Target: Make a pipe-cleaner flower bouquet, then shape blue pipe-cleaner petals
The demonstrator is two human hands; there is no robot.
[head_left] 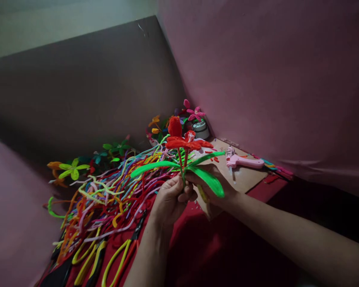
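Upright in front of me stands a red pipe-cleaner flower [184, 142] with a pale stamen cluster, a red bud [175, 126] and two red stalks. Long green pipe-cleaner leaves [208, 180] spread left and right from its stem. My left hand [169, 199] is closed, pinching the stem just below the leaves. From the other side my right hand [217, 185] closes on the same spot, its fingers partly hidden by a leaf. A small yellowish piece [202, 194] shows by the right palm; its kind is unclear.
Loose coloured pipe cleaners [116, 195] pile up at left on the red cloth [194, 243]. Scissors [119, 255] and yellow-handled pliers [92, 263] lie near. A pink glue gun [245, 161] rests on a board [251, 175]. Finished flowers [73, 169] line the wall.
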